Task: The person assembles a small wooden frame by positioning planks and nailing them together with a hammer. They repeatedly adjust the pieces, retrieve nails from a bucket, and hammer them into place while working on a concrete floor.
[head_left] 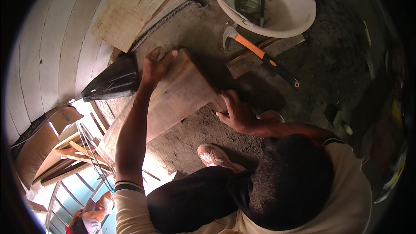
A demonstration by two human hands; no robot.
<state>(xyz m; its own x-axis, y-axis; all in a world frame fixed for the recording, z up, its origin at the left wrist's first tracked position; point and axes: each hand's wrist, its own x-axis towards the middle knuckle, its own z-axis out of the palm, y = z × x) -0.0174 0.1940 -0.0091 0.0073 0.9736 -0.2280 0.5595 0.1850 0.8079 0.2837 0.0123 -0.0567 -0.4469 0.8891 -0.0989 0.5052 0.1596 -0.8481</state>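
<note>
Plank point(180, 93), centre. Left hand point(157, 65): fingers gripping plank's far-left edge. Right hand point(238, 113): fingers closed on block point(220, 103) at plank's right edge. Hammer point(251, 47), far right.

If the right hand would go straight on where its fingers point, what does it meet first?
The right hand would probably meet the small wood piece at its fingers first, then the wide board; depth and contact are unclear.

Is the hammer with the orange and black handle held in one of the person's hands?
No, the hammer lies across a short board, apart from both the left hand and the right hand.
</note>
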